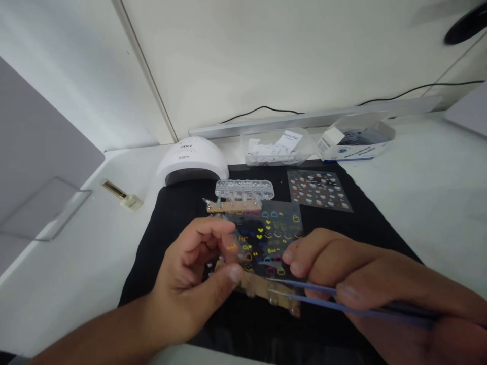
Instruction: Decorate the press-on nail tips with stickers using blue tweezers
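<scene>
A clear nail sticker sheet (266,238) with neon hearts, smiley faces, ghosts and lettering is tilted over the black mat. My left hand (201,279) has its left edge between thumb and curled fingers; yellow print shows over one fingertip. My right hand (353,268) grips blue-purple tweezers (323,296), tips slightly apart and pointing left near the sheet's lower edge. Right fingertips are at the sheet's right edge; whether they touch it I cannot tell. Below is a wooden strip (262,289) with clear nail tips, partly covered. A second wooden strip (232,206) with nail tips lies behind.
A white nail lamp (194,159) stands at back left, near a clear compartment case (245,189). Another sticker sheet (319,190) lies on the black mat (152,263). Behind are a clear tray (262,161) of packets and an open pad box (353,147). A polish bottle (131,202) lies left.
</scene>
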Motion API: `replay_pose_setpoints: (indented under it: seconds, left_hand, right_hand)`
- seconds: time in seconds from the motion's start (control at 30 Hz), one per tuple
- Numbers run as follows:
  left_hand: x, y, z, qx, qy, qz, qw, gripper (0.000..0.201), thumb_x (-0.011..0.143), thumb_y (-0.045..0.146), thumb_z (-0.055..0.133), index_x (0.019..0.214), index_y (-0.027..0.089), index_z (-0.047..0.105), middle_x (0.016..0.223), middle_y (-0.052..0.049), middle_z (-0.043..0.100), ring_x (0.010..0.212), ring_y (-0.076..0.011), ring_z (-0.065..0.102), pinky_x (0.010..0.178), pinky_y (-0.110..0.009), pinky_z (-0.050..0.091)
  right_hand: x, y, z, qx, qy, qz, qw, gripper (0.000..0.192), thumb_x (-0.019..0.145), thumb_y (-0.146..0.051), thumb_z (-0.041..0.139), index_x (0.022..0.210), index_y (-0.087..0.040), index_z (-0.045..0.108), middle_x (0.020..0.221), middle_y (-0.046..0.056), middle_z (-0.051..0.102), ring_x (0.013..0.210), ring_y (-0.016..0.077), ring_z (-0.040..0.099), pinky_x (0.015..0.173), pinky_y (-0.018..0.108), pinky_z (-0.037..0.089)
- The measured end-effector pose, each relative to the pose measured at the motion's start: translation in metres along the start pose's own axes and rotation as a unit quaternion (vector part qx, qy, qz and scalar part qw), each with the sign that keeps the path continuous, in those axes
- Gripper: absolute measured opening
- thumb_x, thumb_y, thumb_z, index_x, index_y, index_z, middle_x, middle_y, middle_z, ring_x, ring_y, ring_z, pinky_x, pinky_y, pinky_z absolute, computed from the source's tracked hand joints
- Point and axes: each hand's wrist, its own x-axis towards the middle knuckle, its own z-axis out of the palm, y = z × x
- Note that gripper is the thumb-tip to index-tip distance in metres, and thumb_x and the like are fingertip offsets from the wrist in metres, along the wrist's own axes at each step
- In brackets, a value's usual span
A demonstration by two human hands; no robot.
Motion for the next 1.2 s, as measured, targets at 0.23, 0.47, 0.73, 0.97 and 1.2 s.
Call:
replay_pose_setpoints:
  seconds: [0.23,0.47,0.73,0.97,1.2]
  left_hand:
    - [0.001,0.001,0.000,0.033,0.038,-0.003,0.999,0.033,0.084,0.007,0.076,0.113,0.024,0.073,0.087,-0.002,0.068,0.076,-0.0107,0.065,0.074,-0.018,0.060]
    - [0.004,0.005,0.001,0.026,0.035,-0.003,0.999,0.037,0.082,-0.001,0.072,0.109,0.024,0.077,0.087,0.000,0.067,0.075,-0.0075,0.063,0.072,-0.014,0.057]
    - [0.002,0.006,0.001,0.041,0.019,0.008,0.999,0.033,0.084,0.000,0.071,0.108,0.023,0.076,0.087,-0.001,0.066,0.077,-0.0093,0.063,0.072,-0.016,0.056]
    - [0.002,0.007,0.000,0.051,0.023,0.002,0.998,0.029,0.085,0.002,0.071,0.104,0.023,0.077,0.087,-0.001,0.066,0.079,-0.0093,0.063,0.073,-0.015,0.056]
    - [-0.001,0.006,-0.001,0.053,0.006,0.007,0.999,0.026,0.087,0.004,0.070,0.104,0.023,0.075,0.087,-0.002,0.065,0.079,-0.0107,0.062,0.072,-0.016,0.056]
  right_hand:
    - [-0.003,0.000,-0.004,-0.025,-0.011,-0.002,1.000,0.038,0.103,-0.048,0.048,0.102,-0.027,0.080,0.074,0.005,0.076,0.074,0.0258,0.072,0.078,0.050,0.060]
    - [0.001,0.000,-0.001,-0.039,-0.010,-0.002,0.999,0.039,0.103,-0.051,0.048,0.098,-0.028,0.079,0.075,0.005,0.077,0.075,0.0257,0.073,0.081,0.050,0.060]
    - [0.006,-0.004,0.005,-0.034,0.001,0.003,0.999,0.040,0.100,-0.053,0.050,0.099,-0.028,0.081,0.074,0.005,0.076,0.073,0.0251,0.072,0.076,0.047,0.061]
    - [0.011,-0.009,0.011,-0.041,0.029,-0.002,0.999,0.037,0.100,-0.051,0.053,0.095,-0.027,0.082,0.072,0.004,0.075,0.071,0.0232,0.071,0.075,0.045,0.061]
    - [0.011,-0.010,0.009,-0.022,0.030,0.000,0.999,0.038,0.099,-0.051,0.056,0.094,-0.026,0.083,0.070,0.006,0.073,0.070,0.0233,0.070,0.074,0.046,0.061]
